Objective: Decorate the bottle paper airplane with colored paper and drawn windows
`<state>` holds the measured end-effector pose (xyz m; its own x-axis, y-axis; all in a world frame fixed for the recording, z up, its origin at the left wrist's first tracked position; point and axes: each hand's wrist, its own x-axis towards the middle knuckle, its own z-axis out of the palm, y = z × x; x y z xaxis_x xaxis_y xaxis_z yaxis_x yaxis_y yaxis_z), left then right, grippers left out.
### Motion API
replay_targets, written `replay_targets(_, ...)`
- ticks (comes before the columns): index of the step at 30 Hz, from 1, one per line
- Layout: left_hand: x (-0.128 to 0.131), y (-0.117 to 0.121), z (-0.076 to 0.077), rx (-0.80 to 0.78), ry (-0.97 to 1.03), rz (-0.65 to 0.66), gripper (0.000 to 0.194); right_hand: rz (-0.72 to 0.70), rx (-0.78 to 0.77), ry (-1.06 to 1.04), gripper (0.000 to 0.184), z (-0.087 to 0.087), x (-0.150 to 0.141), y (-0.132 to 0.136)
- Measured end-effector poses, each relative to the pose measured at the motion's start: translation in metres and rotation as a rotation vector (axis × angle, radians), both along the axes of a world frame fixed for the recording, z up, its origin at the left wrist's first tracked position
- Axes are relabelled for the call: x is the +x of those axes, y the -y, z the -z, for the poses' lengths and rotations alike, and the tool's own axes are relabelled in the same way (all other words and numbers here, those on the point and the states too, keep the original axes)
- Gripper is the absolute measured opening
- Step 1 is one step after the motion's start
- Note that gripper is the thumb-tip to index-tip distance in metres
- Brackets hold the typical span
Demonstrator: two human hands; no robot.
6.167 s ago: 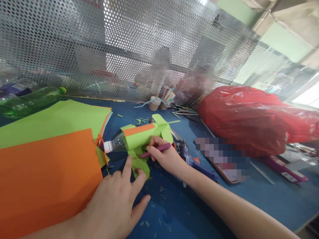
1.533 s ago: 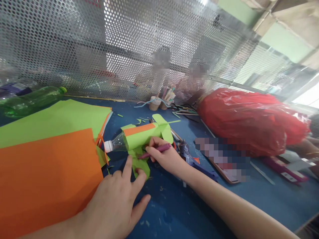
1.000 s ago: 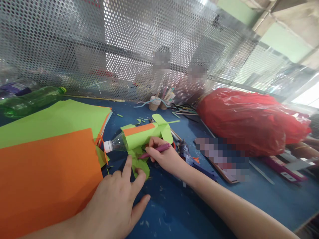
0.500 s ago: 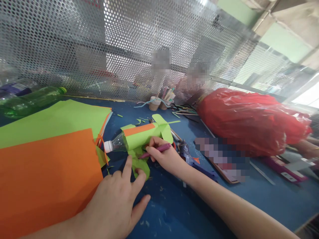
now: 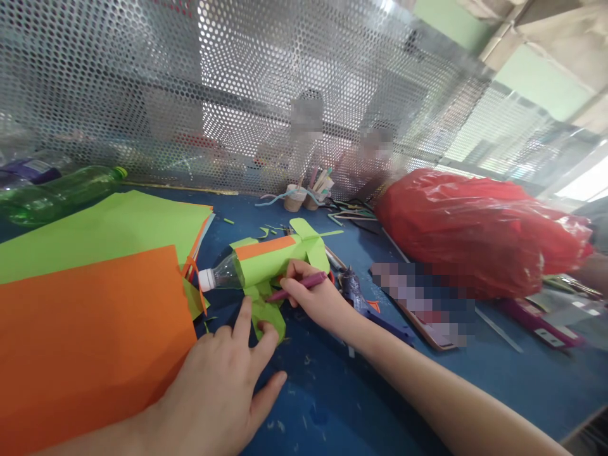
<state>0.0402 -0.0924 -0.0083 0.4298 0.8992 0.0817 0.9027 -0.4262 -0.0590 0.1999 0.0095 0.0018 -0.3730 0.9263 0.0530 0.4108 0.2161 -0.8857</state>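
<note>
My right hand [image 5: 313,294] pinches a purple pen [image 5: 304,283], its tip down at a green paper piece [image 5: 268,316]. Spread over that piece, the fingers of my left hand [image 5: 225,361] touch its left and lower edges. Just beyond lies a clear plastic bottle [image 5: 227,272] on its side, white cap [image 5: 206,279] to the left. Green paper [image 5: 268,261] with an orange strip [image 5: 266,247] wraps its body, and green paper fins [image 5: 308,237] stick out at the right end. The green piece lies against the near side of the bottle; whether it is attached, I cannot tell.
Orange [image 5: 95,335] and green sheets [image 5: 142,218] are stacked at left, with a green bottle [image 5: 61,193] behind. A dark glue gun [image 5: 356,294], a phone [image 5: 418,307] and a red plastic bag [image 5: 475,228] are at right. Two small cups [image 5: 295,199] stand by the perforated metal screen [image 5: 247,95].
The purple pen's tip has shifted very slightly across the green piece with my right hand. My left hand stays in place. At the far right, another person's arm has moved beside the red bag.
</note>
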Motion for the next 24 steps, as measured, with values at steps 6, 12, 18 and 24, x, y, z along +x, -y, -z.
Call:
replay_targets(6,0.0033,0.0025,-0.0037,0.012,-0.006,-0.030,0.038,0.000,-0.009,-0.039,0.021,0.0001,0.0001,0.0017)
replay_targets(12,0.0031,0.0024,-0.0043,0.010,0.004,-0.031,0.037,0.007,-0.044,-0.053,0.020,-0.0002,-0.0022,0.0040)
replay_targets(18,0.0028,0.0030,-0.0049,0.017,0.000,-0.026,0.037,-0.007,-0.035,-0.072,0.020,0.0024,-0.0022,0.0028)
replay_targets(24,0.0029,0.0027,-0.0052,0.006,-0.014,-0.033,0.037,0.005,-0.014,-0.048,0.020,0.0003,-0.0032,0.0027)
